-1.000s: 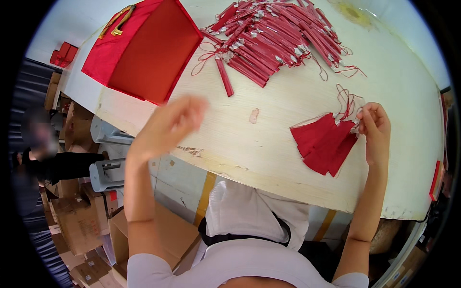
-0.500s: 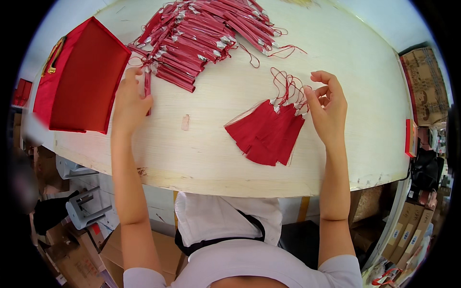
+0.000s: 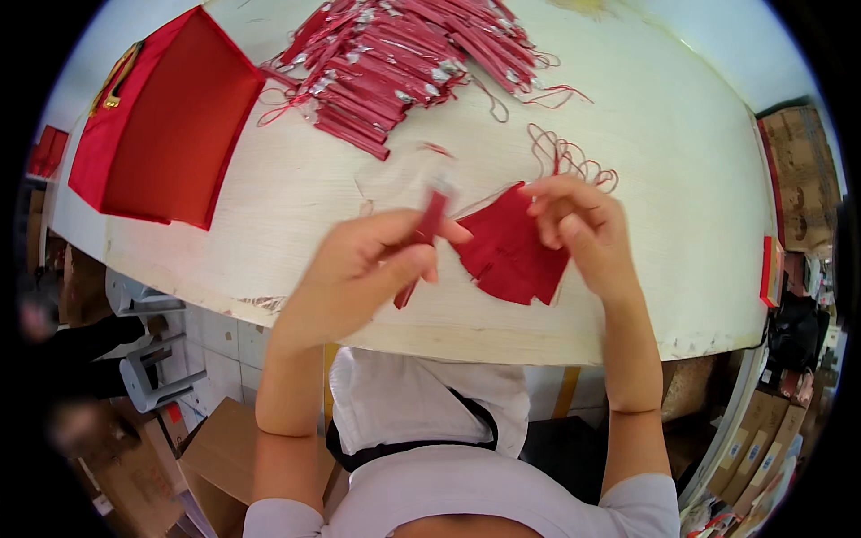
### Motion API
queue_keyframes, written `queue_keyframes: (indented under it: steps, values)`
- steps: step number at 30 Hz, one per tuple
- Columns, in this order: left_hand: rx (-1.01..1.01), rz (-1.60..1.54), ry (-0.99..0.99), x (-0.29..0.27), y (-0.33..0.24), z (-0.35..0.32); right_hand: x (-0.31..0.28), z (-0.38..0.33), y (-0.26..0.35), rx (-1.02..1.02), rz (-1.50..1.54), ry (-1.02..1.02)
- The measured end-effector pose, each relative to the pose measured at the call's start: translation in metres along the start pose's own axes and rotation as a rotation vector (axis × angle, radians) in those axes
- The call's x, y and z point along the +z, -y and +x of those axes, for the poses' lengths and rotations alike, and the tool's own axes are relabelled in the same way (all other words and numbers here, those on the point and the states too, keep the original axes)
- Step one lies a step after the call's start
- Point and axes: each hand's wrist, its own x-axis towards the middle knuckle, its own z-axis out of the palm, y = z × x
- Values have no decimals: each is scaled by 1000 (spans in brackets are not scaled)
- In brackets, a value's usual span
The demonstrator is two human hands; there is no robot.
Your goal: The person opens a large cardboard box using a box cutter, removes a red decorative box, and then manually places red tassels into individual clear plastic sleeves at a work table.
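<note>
My left hand is closed on a slim, rolled red tassel, held at a slant above the table with its pale upper end blurred. My right hand hovers at the right side of a fanned group of red tassels, partly covering them. Its fingers are loosely curled and apart, and nothing shows in them. The fanned tassels lie flat, with thin red cord loops spreading beyond the hand. Farther back sits a heap of rolled red tassels in clear wrappers.
A red box with a gold cord stands on its side at the left of the pale table. A small red box is at the right edge. Cardboard boxes stand beyond it, and a grey stool is below left.
My left hand has come from the heap's near-left edge toward the middle, bringing a rolled tassel. My right hand has moved slightly left and down, over the fanned tassels.
</note>
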Motion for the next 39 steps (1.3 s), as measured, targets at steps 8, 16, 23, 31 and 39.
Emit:
queue_keyframes:
  steps: [8, 16, 23, 31, 39]
  values:
    - [79, 94, 166, 43, 25, 21, 17, -4, 5, 32, 245, 104]
    - [-38, -91, 137, 49, 34, 3, 22, -6, -9, -101, 316, -45]
    - [17, 9, 129, 46, 47, -29, 21, -6, -10, -183, 429, 52]
    - [-257, 653, 606, -15, 71, -100, -11, 0, 14, -16, 746, -37]
    - [-233, 774, 91, -56, 10, -128, -15, 8, 8, 310, -61, -314]
